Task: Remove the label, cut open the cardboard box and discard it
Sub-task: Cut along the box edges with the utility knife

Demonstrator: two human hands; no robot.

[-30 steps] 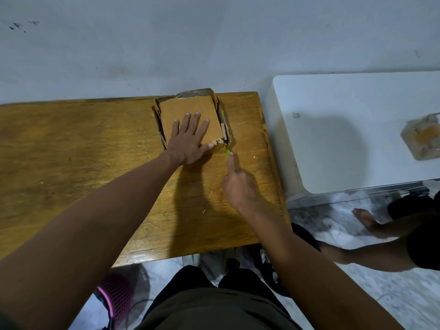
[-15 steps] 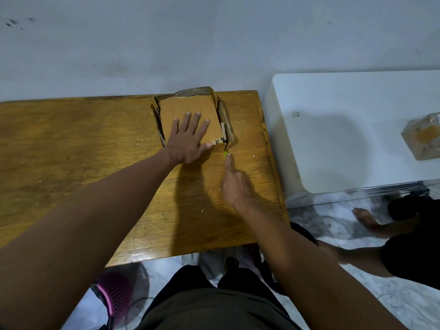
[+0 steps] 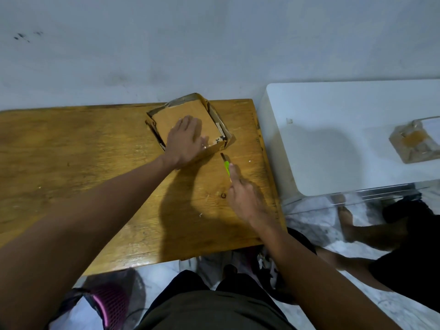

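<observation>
A flat brown cardboard box [image 3: 183,113] lies at the far right end of the wooden table [image 3: 71,158], turned at an angle. My left hand [image 3: 184,140] presses flat on its top with straight fingers. My right hand [image 3: 245,196] grips a green utility knife [image 3: 226,167], index finger along its back. The blade tip points at the box's near right corner and sits just short of it. A small printed mark shows on the box near that corner.
A white cabinet top [image 3: 333,144] stands right of the table with a clear plastic packet [image 3: 414,141] on it. Another person's arm and legs [image 3: 357,225] are on the marble floor at right. A pink mesh basket [image 3: 107,303] sits under the table's near edge.
The box has rotated clockwise under my left hand, whose fingers have closed together. My right hand has drawn back slightly, and more of the green knife shows.
</observation>
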